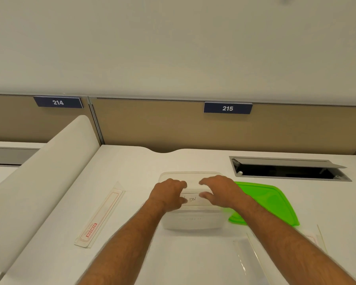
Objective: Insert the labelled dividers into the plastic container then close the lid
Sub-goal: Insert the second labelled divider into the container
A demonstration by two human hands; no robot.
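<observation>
A clear plastic container [191,220] stands open in the middle of the white desk. A white divider [192,199] with handwritten letters sits upright across its inside. My left hand [168,193] pinches the divider's left end between thumb and fingers. At the divider's right end my right hand [219,192] grips it the same way. The green lid [269,199] lies flat on the desk, just right of the container and partly behind my right forearm.
A clear sleeve with red print [100,215] lies to the left of the container. More clear plastic sheets [253,258] lie near the front right. An open cable hatch [286,169] is set in the desk at the back right. A white partition [39,182] borders the left.
</observation>
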